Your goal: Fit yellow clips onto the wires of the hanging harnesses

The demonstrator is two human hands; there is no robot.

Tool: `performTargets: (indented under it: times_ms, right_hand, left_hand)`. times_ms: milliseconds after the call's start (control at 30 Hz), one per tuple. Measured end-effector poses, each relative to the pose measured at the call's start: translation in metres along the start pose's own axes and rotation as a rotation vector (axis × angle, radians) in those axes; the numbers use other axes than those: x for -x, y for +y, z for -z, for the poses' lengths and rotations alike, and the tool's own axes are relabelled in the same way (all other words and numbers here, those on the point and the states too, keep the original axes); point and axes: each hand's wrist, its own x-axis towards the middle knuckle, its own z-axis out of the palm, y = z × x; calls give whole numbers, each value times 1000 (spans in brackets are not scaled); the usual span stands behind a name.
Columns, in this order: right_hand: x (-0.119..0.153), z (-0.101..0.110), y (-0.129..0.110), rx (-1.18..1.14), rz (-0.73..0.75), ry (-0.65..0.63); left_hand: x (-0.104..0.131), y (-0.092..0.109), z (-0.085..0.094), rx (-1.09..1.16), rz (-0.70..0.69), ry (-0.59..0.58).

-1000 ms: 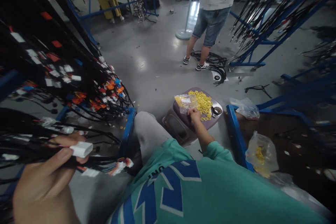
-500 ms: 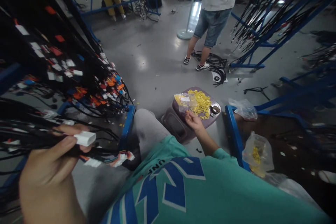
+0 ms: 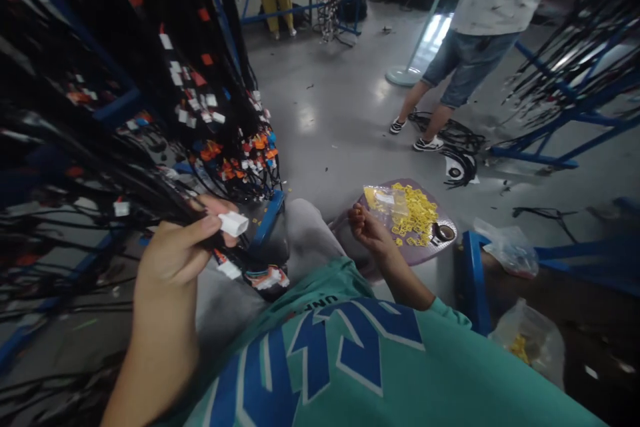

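Between the thumb and fingers of my left hand (image 3: 187, 240) is a white plastic connector housing (image 3: 234, 223) on a dark cable, its open end turned to the right. More cable ends with white plugs (image 3: 270, 277) hang just below that hand. My right hand (image 3: 369, 230) is closed in a pinch left of the stool top, with what looks like a small yellow plastic piece (image 3: 357, 211) at the fingertips, mostly hidden. Loose yellow plastic pieces (image 3: 417, 213) lie heaped on the purple stool (image 3: 425, 255), beside a clear plastic bag (image 3: 387, 199) and a roll of black tape (image 3: 443, 232).
Bundles of black cables with coloured connectors (image 3: 240, 160) hang on a blue rack at my left. A blue-framed cart (image 3: 475, 280) with plastic bags (image 3: 530, 340) stands at my right. Ahead, a person in denim shorts (image 3: 465, 60) stands near cables on the floor.
My right hand has drawn back from the yellow heap, its fingers now pinched. My left hand, still holding the connector, has come nearer to the right hand. The view has turned left.
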Motion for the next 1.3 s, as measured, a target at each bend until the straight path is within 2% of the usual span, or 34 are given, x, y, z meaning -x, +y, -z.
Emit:
performTargets:
  times_ms: [100, 167, 333, 500, 633, 867, 1000, 1300]
  right_hand:
    - [4, -35, 7, -54, -71, -43]
    - [7, -54, 13, -35, -114, -92]
    - [10, -81, 36, 98, -199, -165]
    - [13, -86, 60, 244, -200, -169]
    - [16, -86, 70, 289, -255, -181]
    - [18, -94, 70, 326, -319, -212]
    - [16, -98, 71, 267, -371, -209]
    - [21, -124, 66, 112, -469, -311]
  left_hand:
    - [4, -2, 2, 52, 22, -32]
    - [6, -4, 3, 75, 25, -14]
    - [12, -9, 6, 74, 60, 59]
    - [15, -12, 14, 103, 84, 68]
    - [17, -14, 21, 151, 101, -5]
    - [19, -19, 27, 217, 101, -59]
    - [19, -19, 29, 220, 125, -56]
    - [17, -18, 28, 214, 125, -54]
